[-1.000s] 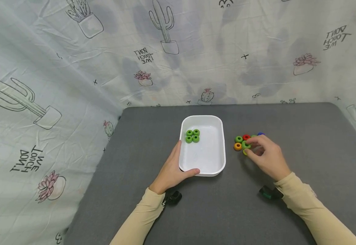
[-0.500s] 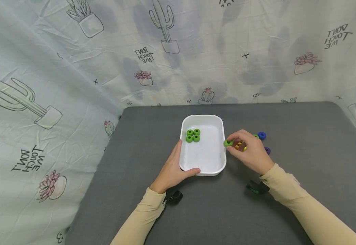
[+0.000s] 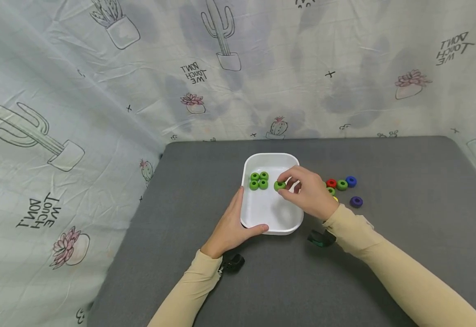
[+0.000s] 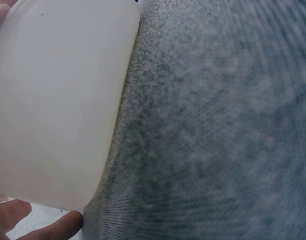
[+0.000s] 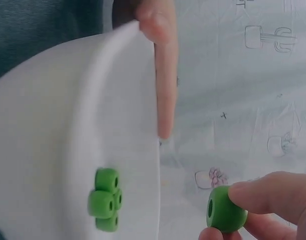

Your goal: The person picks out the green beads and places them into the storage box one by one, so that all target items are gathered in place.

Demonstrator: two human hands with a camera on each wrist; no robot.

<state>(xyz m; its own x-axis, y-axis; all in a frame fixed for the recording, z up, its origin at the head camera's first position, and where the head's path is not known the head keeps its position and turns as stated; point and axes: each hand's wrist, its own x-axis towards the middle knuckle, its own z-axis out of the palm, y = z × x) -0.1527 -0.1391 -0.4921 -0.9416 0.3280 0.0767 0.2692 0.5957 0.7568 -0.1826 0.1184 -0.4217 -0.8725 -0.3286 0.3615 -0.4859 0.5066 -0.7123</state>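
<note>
In the head view my left hand (image 3: 229, 230) holds the near-left corner of a white rectangular tray (image 3: 272, 215), thumb along the near rim and fingers against the left side. Between thumb and fingertips, my right hand (image 3: 309, 193) pinches a green bead (image 3: 279, 186) over the tray. The right wrist view shows that bead (image 5: 225, 210) apart from the tray, its hole visible. Several green beads (image 3: 254, 185) sit together in a tight group at the tray's far left. Close up, the left wrist view has the tray's outer wall (image 4: 62, 100) and fingertips (image 4: 62, 226) at its edge.
Right of the tray lie loose beads, partly hidden by my right hand: a red bead (image 3: 331, 183), a green bead (image 3: 342, 185), a blue bead (image 3: 351, 181) and a purple bead (image 3: 356, 202). A grey table (image 3: 205, 181) meets a printed cloth (image 3: 303, 91) behind.
My right hand has lifted the green bead from the pile and carried it left, over the tray. My left hand has kept its place on the tray.
</note>
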